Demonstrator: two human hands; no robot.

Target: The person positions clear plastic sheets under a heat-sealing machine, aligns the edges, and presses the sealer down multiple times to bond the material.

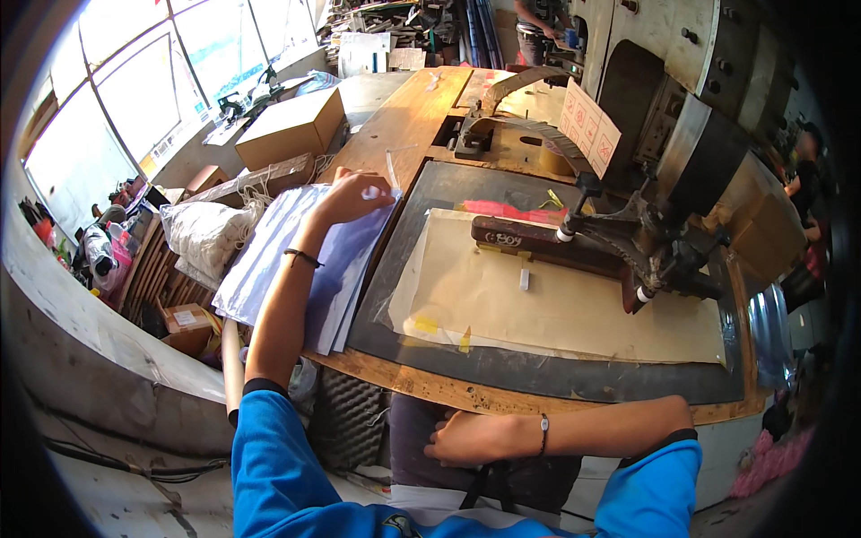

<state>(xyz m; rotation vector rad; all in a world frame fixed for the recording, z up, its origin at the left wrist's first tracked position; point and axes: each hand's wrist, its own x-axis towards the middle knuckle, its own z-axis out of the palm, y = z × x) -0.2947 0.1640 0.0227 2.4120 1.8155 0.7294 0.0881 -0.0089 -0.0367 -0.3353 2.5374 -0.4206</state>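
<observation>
My left hand (pixel 352 197) reaches over a stack of thin bluish-white sheets (pixel 278 242) at the table's left edge. Its fingers are bent together at the stack's far right corner, with a bit of sheet showing between them. Low at the front, by my lap, lies my right hand (pixel 468 438). Its fingers curl loosely inward and nothing shows in them. Beyond it, a large tan sheet (pixel 574 309) with yellow tape pieces covers much of a dark board (pixel 372 332). A dark bar-shaped tool (pixel 547 240) on a machine arm rests over that sheet.
The machine's metal bracket and arm (pixel 632 229) stand over the board's right side. A printed card (pixel 587 125) rises behind it. At the back left are a cardboard box (pixel 291 130) and a bundle of white cord (pixel 211 235). Other people (pixel 538 27) stand farther off.
</observation>
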